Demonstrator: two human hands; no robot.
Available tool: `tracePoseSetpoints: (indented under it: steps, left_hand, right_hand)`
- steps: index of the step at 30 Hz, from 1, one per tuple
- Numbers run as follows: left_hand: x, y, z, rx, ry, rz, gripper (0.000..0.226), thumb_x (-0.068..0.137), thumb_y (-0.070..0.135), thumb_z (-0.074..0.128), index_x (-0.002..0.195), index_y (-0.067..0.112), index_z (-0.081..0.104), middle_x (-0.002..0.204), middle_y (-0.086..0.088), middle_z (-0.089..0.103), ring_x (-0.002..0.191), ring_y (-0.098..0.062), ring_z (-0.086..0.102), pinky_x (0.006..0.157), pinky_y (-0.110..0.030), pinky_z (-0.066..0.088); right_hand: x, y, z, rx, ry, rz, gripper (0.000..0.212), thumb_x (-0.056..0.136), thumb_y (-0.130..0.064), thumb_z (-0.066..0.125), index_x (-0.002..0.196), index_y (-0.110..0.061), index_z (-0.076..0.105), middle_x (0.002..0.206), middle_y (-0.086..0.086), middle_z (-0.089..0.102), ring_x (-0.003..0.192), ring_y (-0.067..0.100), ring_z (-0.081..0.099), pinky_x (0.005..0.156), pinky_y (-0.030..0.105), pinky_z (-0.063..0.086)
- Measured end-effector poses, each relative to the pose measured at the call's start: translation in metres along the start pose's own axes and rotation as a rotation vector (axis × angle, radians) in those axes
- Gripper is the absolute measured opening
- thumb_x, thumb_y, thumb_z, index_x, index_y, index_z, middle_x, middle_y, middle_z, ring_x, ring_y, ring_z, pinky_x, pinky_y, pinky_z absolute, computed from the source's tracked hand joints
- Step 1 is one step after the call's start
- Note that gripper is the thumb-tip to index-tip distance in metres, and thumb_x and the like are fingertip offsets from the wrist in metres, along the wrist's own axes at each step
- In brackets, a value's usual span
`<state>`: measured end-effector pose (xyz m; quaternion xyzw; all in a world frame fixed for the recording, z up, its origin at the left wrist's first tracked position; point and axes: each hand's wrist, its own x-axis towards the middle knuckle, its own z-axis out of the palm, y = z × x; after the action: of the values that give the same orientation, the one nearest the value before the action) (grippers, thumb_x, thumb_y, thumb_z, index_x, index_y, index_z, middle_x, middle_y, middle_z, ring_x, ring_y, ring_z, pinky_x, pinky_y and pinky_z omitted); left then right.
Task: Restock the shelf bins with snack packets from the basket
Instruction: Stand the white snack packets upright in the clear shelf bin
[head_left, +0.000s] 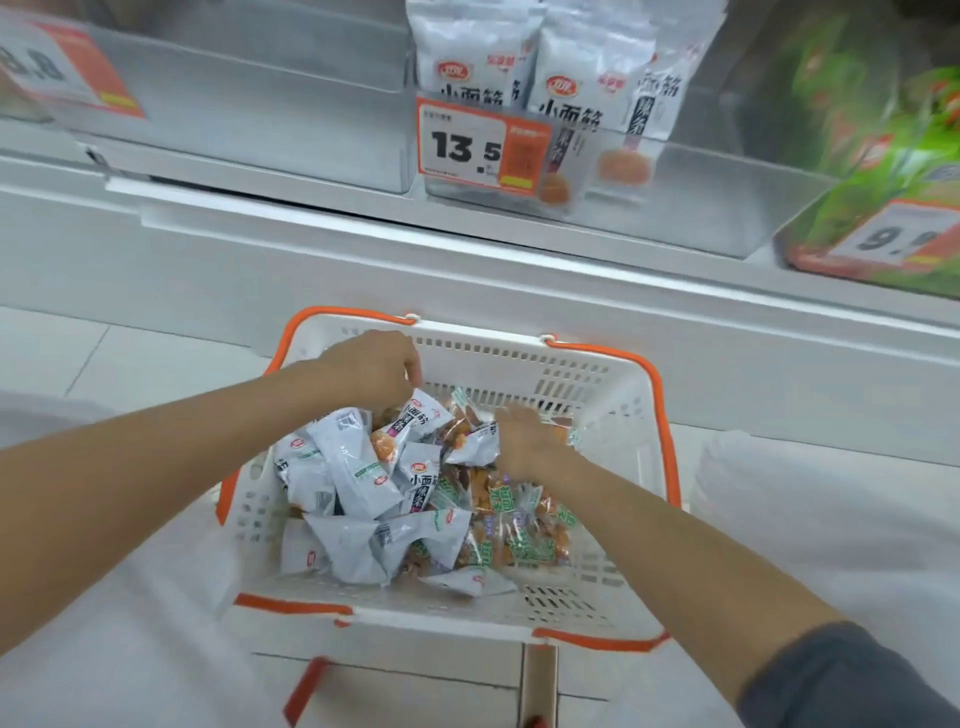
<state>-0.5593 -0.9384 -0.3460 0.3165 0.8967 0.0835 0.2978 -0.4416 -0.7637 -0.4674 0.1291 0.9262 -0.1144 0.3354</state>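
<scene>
**Basket** (447, 621): white with orange handles, standing on the floor. It is the nearest item, below both wrists.

**Grey-white packets** (353, 467): a loose heap, under the left hand's pinch and nearer than it.

**Clear packets** (524, 525): green labels, orange contents. They lie under the right forearm, nearer than that hand.

**Left hand** (371, 371): fingers curled down, pinching the top corner of one printed packet (415, 421) at the heap's far edge.

**Right hand** (524, 441): blurred, down among the packets. Whether it grasps anything cannot be told.

**Shelf bin** (675, 208): clear-walled, above and beyond both hands. It has a price tag (467, 145) on its front, and large bags (571, 78) of matching print stand inside. Green bags (883, 130) lie further right.

**Handling note (judgement):** the step appears to be gathering stock.
- Take grey-white packets only.
- Move the pinch from the corner to the packet's body so it neither swings nor tears.
- Lift it clear of the basket's far wall before reaching for the matching bin.
</scene>
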Motion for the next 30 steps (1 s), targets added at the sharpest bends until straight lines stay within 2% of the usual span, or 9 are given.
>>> tracePoseSetpoints:
  steps: [1, 3, 9, 11, 14, 19, 24, 28, 30]
  left_hand:
    - [0.002, -0.002, 0.004, 0.002, -0.019, -0.005, 0.021, 0.085, 0.011, 0.056, 0.083, 0.029, 0.067, 0.097, 0.007, 0.066, 0.085, -0.011, 0.059, 0.076, -0.029, 0.050]
    - [0.004, -0.006, 0.012, 0.011, -0.042, -0.006, 0.020, 0.086, 0.012, 0.056, 0.085, 0.029, 0.066, 0.097, 0.011, 0.059, 0.080, -0.008, 0.055, 0.071, -0.027, 0.047]
    - [0.006, -0.004, 0.017, 0.005, -0.054, 0.021, 0.013, 0.089, 0.016, 0.058, 0.093, 0.025, 0.066, 0.099, 0.010, 0.058, 0.070, -0.001, 0.050, 0.058, -0.023, 0.041]
    - [0.005, -0.003, 0.016, 0.013, -0.059, 0.020, 0.013, 0.088, 0.016, 0.058, 0.092, 0.026, 0.065, 0.101, 0.010, 0.058, 0.074, -0.005, 0.052, 0.063, -0.025, 0.046]
    - [0.002, 0.000, 0.016, 0.020, -0.067, 0.019, 0.016, 0.088, 0.015, 0.057, 0.095, 0.027, 0.065, 0.103, 0.010, 0.058, 0.076, -0.007, 0.056, 0.070, -0.028, 0.049]
    - [-0.006, 0.014, 0.009, -0.006, -0.077, 0.075, 0.044, 0.083, 0.023, 0.073, 0.124, 0.023, 0.058, 0.132, 0.001, 0.056, 0.110, -0.018, 0.057, 0.094, -0.035, 0.048]
    - [-0.018, 0.033, 0.006, -0.254, -0.063, 0.215, 0.117, 0.066, 0.041, 0.088, 0.154, 0.022, 0.014, 0.157, 0.004, 0.028, 0.140, -0.019, 0.034, 0.109, -0.031, 0.034]
    - [-0.017, 0.037, 0.001, -0.293, 0.142, 0.222, 0.081, 0.079, 0.033, 0.079, 0.145, 0.020, 0.034, 0.136, -0.003, 0.055, 0.111, -0.019, 0.057, 0.089, -0.031, 0.048]
    - [-0.014, 0.038, -0.002, -0.363, 0.114, 0.198, 0.060, 0.086, 0.028, 0.071, 0.138, 0.019, 0.043, 0.118, 0.000, 0.063, 0.086, -0.014, 0.063, 0.071, -0.028, 0.052]
  right_hand:
    - [0.009, 0.004, 0.007, 0.014, 0.000, 0.031, 0.084, 0.090, -0.012, 0.062, 0.156, -0.014, 0.009, 0.162, 0.013, 0.011, 0.147, 0.031, 0.018, 0.114, 0.043, 0.031]
    - [0.019, 0.010, 0.019, 0.060, -0.046, 0.030, 0.091, 0.090, -0.009, 0.063, 0.156, -0.018, 0.001, 0.161, 0.012, 0.017, 0.143, 0.032, 0.029, 0.108, 0.041, 0.038]
    - [0.021, 0.014, 0.036, 0.021, 0.184, 0.007, 0.038, 0.092, -0.007, 0.055, 0.129, -0.012, 0.051, 0.120, 0.012, 0.060, 0.106, 0.029, 0.058, 0.080, 0.037, 0.049]
    - [0.013, 0.011, 0.020, -0.004, 0.171, -0.025, 0.023, 0.097, -0.025, 0.052, 0.113, -0.012, 0.061, 0.105, 0.008, 0.065, 0.094, 0.026, 0.062, 0.075, 0.034, 0.052]
    - [-0.011, 0.006, -0.018, -0.027, 0.126, -0.068, 0.034, 0.099, -0.039, 0.047, 0.083, -0.012, 0.057, 0.075, 0.002, 0.055, 0.072, 0.020, 0.055, 0.061, 0.030, 0.042]
    - [-0.069, -0.003, -0.088, 0.290, 0.167, -0.059, 0.051, 0.096, -0.038, 0.057, 0.054, -0.014, 0.042, 0.049, 0.001, 0.038, 0.044, 0.013, 0.037, 0.047, 0.027, 0.029]
    - [-0.114, -0.008, -0.126, 1.335, 0.088, 0.081, 0.031, 0.092, -0.036, 0.064, 0.081, -0.007, 0.067, 0.062, 0.005, 0.068, 0.054, 0.014, 0.061, 0.051, 0.021, 0.047]
    - [-0.118, -0.011, -0.136, 1.424, 0.006, 0.075, 0.039, 0.094, -0.043, 0.059, 0.086, -0.006, 0.066, 0.065, 0.006, 0.068, 0.057, 0.015, 0.062, 0.053, 0.022, 0.049]
    - [-0.116, -0.012, -0.142, 1.197, 0.168, 0.080, 0.051, 0.097, -0.052, 0.047, 0.090, -0.004, 0.065, 0.068, 0.007, 0.067, 0.059, 0.019, 0.062, 0.060, 0.028, 0.052]
